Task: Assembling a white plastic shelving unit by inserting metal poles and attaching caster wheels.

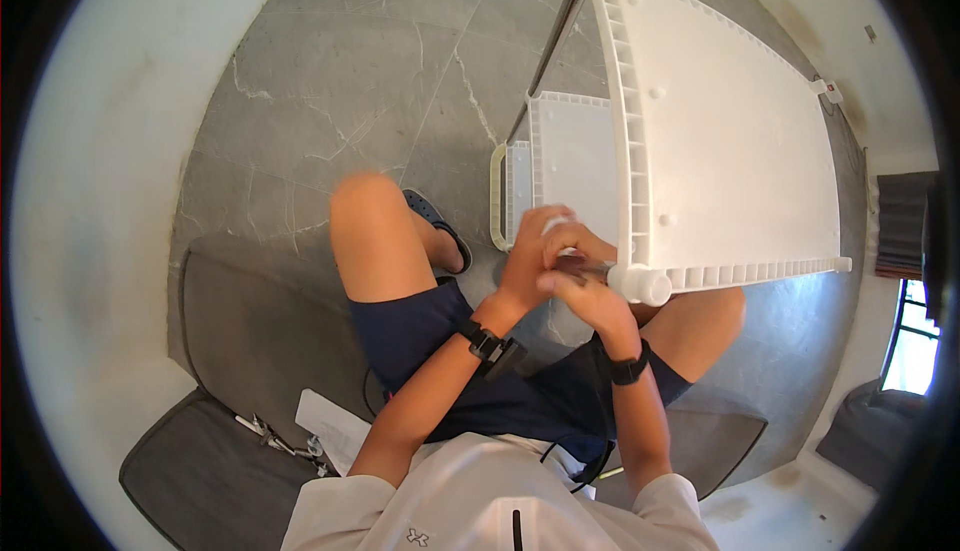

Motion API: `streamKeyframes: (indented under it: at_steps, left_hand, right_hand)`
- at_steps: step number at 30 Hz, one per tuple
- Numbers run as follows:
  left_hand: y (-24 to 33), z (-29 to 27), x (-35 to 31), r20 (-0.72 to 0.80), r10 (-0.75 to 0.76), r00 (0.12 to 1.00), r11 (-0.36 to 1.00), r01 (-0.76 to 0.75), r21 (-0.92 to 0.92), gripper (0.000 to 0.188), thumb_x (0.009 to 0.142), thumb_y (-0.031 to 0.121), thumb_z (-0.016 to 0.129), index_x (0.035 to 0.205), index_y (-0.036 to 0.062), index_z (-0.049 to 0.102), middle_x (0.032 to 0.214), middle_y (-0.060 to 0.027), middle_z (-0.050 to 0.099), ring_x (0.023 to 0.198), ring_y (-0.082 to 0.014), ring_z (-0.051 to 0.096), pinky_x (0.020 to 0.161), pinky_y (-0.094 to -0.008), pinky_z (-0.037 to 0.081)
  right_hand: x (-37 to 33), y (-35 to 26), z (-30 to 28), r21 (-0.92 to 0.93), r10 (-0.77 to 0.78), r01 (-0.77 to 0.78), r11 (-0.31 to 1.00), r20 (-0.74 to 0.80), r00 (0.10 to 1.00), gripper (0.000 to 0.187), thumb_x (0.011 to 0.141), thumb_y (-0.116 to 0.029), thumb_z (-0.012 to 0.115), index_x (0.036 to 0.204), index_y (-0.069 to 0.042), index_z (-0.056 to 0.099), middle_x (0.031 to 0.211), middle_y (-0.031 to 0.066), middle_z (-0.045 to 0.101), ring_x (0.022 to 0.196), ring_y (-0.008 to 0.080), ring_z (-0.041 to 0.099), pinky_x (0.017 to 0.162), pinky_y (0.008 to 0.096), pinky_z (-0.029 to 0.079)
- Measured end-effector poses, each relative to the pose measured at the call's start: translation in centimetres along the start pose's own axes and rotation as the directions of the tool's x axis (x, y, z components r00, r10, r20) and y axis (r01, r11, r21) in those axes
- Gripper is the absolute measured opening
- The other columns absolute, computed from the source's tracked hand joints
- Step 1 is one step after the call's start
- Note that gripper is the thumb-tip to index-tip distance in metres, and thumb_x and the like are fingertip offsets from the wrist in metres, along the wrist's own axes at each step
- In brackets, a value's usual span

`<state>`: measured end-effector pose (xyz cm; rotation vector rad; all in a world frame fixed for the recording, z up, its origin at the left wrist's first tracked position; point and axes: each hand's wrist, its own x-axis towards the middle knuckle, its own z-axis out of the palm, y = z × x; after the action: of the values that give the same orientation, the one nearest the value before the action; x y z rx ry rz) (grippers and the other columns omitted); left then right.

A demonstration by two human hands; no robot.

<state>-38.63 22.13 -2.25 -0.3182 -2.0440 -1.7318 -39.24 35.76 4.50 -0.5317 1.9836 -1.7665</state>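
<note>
Just below and right of the frame's centre, the right hand (594, 298) has its grip closed around a dark tube (580, 268) at a corner of the shelf (740, 141), upper right. The left hand (533, 256) overlaps; blur makes its grip hard to tell.

At the near-left corner of the white shelf panel (740, 141), the right hand (592, 298) grips a metal tube (580, 269), the left hand (530, 256) close beside. Left of the panel are a metal pole (552, 46) and a dark clog (428, 209).
</note>
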Motion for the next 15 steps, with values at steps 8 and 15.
streamKeyframes:
  at_steps: [8,15]
  left_hand:
    - [9.4,-0.8,2.9,0.131,0.012,0.991,0.983,0.012,-0.183,0.040,0.069,0.001,0.064,0.109,0.0050,0.068,0.081,-0.0121,0.063,0.063,-0.0287,0.062,0.059,-0.0340,0.050]
    - [9.2,-1.0,3.0,0.242,-0.076,0.967,0.986,0.109,-0.127,0.029,0.067,0.014,0.072,0.092,0.0011,0.070,0.078,-0.0179,0.067,0.064,-0.0378,0.064,0.058,-0.0357,0.050]
  right_hand:
    - [-3.7,-7.9,2.3,0.706,-0.055,0.565,0.427,-0.603,0.796,0.083,0.093,-0.048,0.070,0.152,-0.006,0.030,0.144,0.0105,0.049,0.129,0.0290,0.052,0.106,0.0459,0.045]
    - [-0.6,-12.7,1.2,0.728,0.298,0.617,0.298,-0.685,0.664,0.040,0.103,-0.027,0.056,0.133,-0.002,0.049,0.128,0.0120,0.056,0.119,0.0263,0.055,0.102,0.0428,0.047]
